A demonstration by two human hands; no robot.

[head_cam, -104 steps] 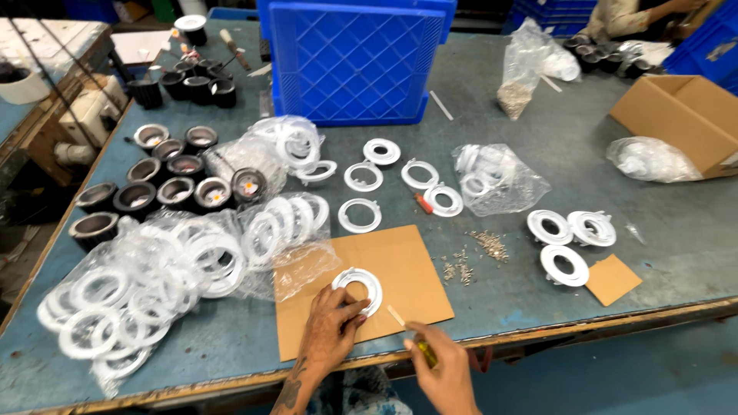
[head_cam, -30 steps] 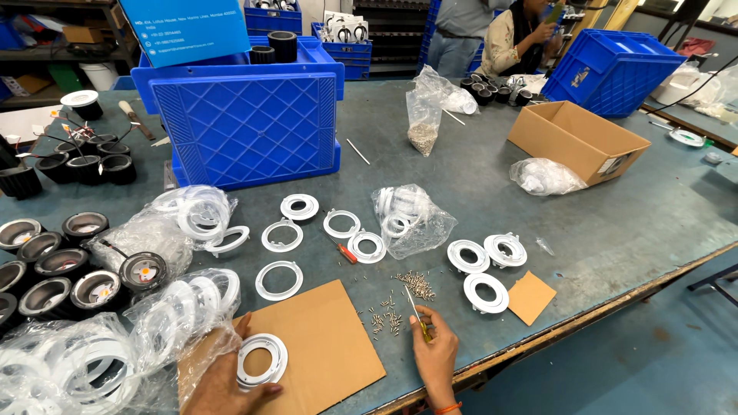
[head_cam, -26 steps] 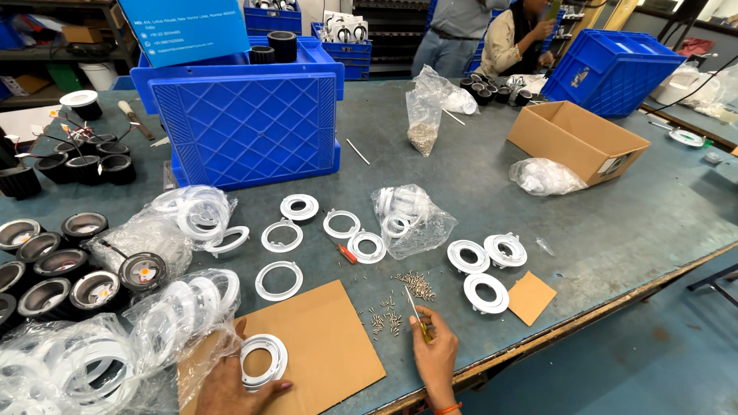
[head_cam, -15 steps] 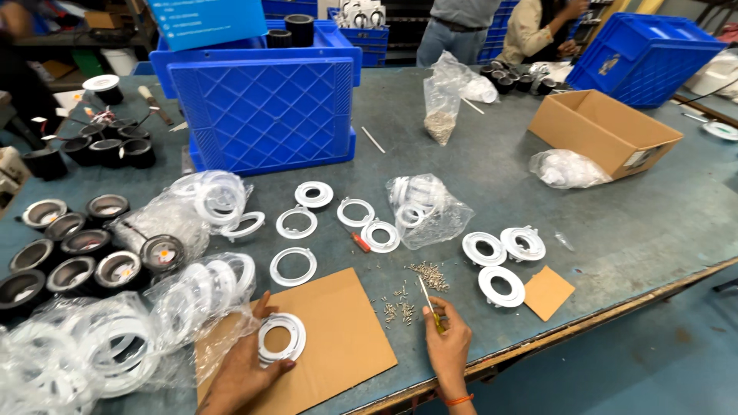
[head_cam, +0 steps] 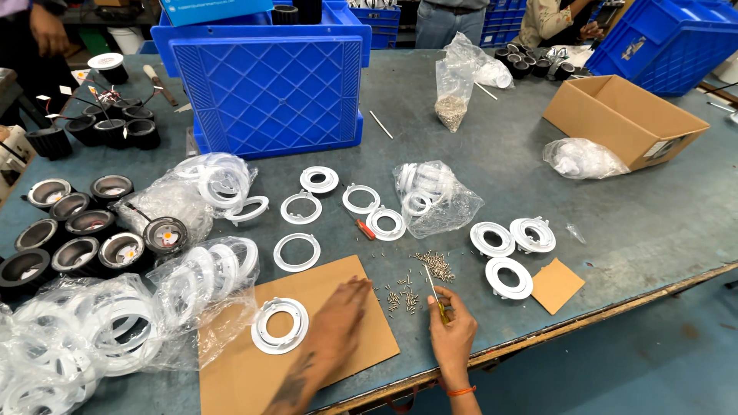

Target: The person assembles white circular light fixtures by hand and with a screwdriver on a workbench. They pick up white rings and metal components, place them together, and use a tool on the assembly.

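In the head view, the right hand (head_cam: pixel 452 332) grips a yellow-handled screwdriver (head_cam: pixel 436 295) beside scattered screws (head_cam: pixel 405 296). The left hand (head_cam: pixel 338 319), blurred, fingers spread and holding nothing, lies on the cardboard sheet (head_cam: pixel 307 346) just right of the white ring (head_cam: pixel 280 326).

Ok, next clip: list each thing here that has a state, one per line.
Cardboard box: open, flaps up.
Blue crate: upright on the table.
Bag of screws: standing, knotted at top.
Bag of white rings: lying on its side.
White ring: flat on the cardboard sheet.
Left hand: blurred, over the sheet, empty.
Right hand: grip closed on the screwdriver.
Loose screws: scattered in a pile.
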